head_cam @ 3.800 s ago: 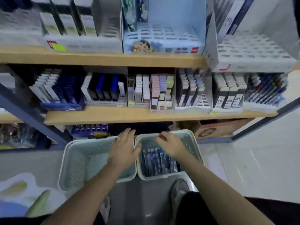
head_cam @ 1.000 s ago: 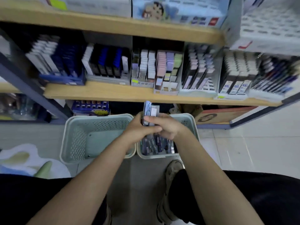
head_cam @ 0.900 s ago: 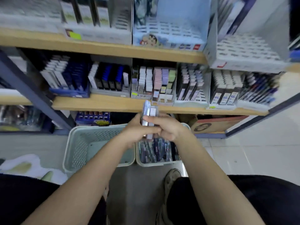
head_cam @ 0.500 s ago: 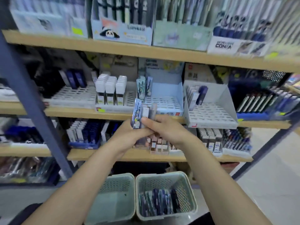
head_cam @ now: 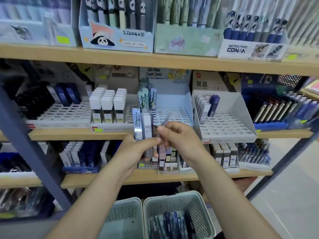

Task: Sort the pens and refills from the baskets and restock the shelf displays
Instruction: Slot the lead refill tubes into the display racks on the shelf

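A person's left hand (head_cam: 138, 149) grips a small upright bunch of refill packs (head_cam: 144, 125), one marked HB 0.7. The right hand (head_cam: 179, 137) meets it from the right, fingers pinching one thin clear pack (head_cam: 166, 118) at the edge of the bunch. Just beyond the hands sits a pale blue display tray (head_cam: 172, 107) on the middle shelf (head_cam: 77, 133), mostly bare slots. Below, near the viewer, two mesh baskets stand side by side; the right basket (head_cam: 198, 209) holds blue packs.

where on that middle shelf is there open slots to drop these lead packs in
Most bare slots: the white tray, in front of its few packs, and the light blue tray right of its packs. Crowded: the white-capped cases.
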`<control>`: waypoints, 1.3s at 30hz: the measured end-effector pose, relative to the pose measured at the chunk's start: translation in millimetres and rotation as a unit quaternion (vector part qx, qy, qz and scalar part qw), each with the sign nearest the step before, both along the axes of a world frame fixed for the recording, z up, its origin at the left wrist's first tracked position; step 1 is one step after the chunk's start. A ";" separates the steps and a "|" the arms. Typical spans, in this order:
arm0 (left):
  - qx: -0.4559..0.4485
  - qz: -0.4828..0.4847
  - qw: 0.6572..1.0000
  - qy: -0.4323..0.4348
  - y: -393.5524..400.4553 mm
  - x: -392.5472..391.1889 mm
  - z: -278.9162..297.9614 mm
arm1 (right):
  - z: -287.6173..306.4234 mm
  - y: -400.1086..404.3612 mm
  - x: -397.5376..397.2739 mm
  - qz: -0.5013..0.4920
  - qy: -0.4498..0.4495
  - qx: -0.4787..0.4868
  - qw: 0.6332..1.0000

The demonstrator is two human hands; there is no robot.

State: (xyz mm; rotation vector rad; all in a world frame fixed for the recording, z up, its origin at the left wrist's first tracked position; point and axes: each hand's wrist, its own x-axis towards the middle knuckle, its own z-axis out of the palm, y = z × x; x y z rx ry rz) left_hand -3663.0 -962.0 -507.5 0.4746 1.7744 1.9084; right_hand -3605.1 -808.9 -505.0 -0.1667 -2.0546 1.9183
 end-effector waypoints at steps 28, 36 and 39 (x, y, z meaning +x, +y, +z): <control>-0.042 0.013 0.999 0.014 121.4 37.2 14.7 | 25.0 137.0 35.3 -0.098 -0.044 0.124 0.986; -0.029 0.032 0.999 -0.002 125.1 30.6 -1.9 | 18.9 140.6 31.9 -0.123 -0.050 0.195 0.972; -0.026 0.023 0.999 -0.003 125.1 29.3 -2.0 | 20.2 140.7 33.1 -0.124 -0.053 0.219 0.966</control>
